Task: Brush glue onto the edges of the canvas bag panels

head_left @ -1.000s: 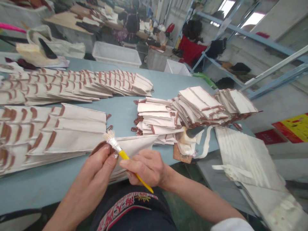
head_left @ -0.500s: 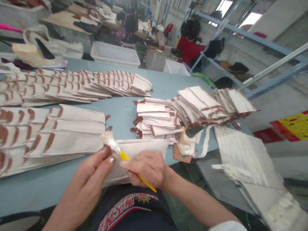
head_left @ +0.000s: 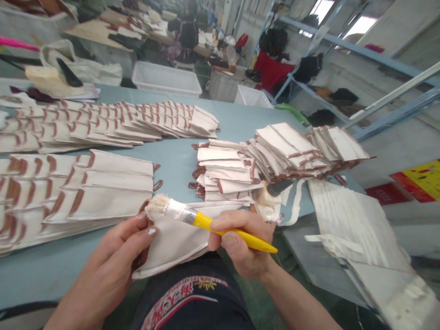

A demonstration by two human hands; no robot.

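A brush (head_left: 206, 221) with a yellow handle and pale bristles is gripped in my right hand (head_left: 242, 243). Its bristles touch or hover just over the upper left corner of a cream fabric piece (head_left: 175, 245); I cannot tell which. My left hand (head_left: 127, 247) pinches that piece by its left end, and a white fleck shows on the thumb. Brown trim edges the held end, partly hidden by my fingers. Left of it lie overlapping cream pieces (head_left: 113, 197) with brown bands and small loops. Beyond the brush sits a stack of similar pieces (head_left: 223, 169) with brown loops.
A long row of cream pieces (head_left: 120, 121) lies at the back of the blue table (head_left: 178, 160). More stacks (head_left: 285, 146) stand to the right, beside a yellowish container (head_left: 270, 204). White bins (head_left: 167, 78) are behind the table. A pale-covered board (head_left: 343, 220) slopes down at right.
The brush has swung flatter, its handle moving right and up with my right hand. My left hand has shifted slightly left and down, and the fabric piece's left end is now raised and tilted.
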